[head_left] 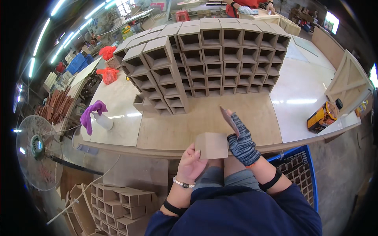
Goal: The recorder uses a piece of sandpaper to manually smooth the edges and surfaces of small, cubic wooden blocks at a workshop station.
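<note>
Nearest the viewer, the bare left hand [190, 164] is closing its grip around a small square wooden box [212, 145], pressing it against the near edge of the tabletop [204, 122]. Just right of the box, the gloved right hand [241, 142] is pinching a thin sanding strip [230, 121] that is angling up over the box. Beyond the box, open wooden boxes [212, 63] are standing stacked in rows. Left of that stack, a spray bottle [103, 120] is lying under a purple cloth [91, 114].
</note>
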Demonstrator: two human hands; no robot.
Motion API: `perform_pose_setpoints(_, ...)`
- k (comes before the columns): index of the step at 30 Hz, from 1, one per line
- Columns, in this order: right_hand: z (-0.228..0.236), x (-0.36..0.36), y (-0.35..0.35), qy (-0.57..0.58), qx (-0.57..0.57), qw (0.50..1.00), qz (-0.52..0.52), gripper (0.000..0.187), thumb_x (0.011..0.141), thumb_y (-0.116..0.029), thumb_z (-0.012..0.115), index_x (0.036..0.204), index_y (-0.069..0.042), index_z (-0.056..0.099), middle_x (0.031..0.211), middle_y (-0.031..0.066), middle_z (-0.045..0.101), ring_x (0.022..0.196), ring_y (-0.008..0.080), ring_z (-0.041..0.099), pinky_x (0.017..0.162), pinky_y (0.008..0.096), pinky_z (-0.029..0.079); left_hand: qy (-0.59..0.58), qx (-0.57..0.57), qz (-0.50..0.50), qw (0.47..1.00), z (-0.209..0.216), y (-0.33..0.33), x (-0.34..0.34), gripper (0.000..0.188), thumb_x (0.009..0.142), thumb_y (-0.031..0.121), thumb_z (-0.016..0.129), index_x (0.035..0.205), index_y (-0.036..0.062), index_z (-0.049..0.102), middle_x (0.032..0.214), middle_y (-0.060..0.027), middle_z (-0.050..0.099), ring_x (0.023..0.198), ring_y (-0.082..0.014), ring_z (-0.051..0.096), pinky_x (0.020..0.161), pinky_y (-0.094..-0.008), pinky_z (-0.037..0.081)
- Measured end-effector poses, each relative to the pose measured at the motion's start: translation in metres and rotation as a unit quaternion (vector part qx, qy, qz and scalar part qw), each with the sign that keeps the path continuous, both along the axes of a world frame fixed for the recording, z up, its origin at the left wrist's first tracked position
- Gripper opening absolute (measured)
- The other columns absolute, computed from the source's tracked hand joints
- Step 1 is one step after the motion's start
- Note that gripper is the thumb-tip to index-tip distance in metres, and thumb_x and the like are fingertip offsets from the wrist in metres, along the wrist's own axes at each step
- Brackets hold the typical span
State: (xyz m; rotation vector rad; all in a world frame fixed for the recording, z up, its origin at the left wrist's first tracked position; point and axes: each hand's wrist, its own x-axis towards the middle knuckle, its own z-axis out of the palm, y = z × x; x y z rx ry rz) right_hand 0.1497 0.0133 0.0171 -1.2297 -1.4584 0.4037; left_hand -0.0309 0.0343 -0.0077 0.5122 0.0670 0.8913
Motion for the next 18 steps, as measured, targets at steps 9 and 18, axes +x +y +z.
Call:
perform_pose_setpoints(9, 0.023, -0.010, -0.007, -0.294, 0.087, 0.946, 0.101, 0.044, 0.077, -0.006, 0.054, 0.119, -0.006, 0.047, 0.119, 0.0189, 0.049, 0.106, 0.0335, 0.050, 0.094, 0.0407, 0.036, 0.124, 0.117, 0.067, 0.983, -0.003, 0.000, -0.010, 0.039, 0.083, 0.008, 0.058, 0.119, -0.0007, 0.046, 0.119, -0.0113, 0.052, 0.111, -0.0209, 0.049, 0.095, -0.0367, 0.037)
perform_pose_setpoints(18, 0.044, -0.019, -0.019, -0.274, 0.108, 0.954, 0.056, 0.034, 0.083, -0.011, 0.049, 0.118, -0.011, 0.049, 0.116, 0.0120, 0.053, 0.108, 0.0298, 0.050, 0.096, 0.0448, 0.036, 0.184, 0.147, 0.131, 0.963, -0.006, 0.002, -0.017, 0.032, 0.082, 0.004, 0.059, 0.113, -0.0006, 0.049, 0.108, -0.0076, 0.058, 0.099, -0.0155, 0.055, 0.088, -0.0292, 0.042)
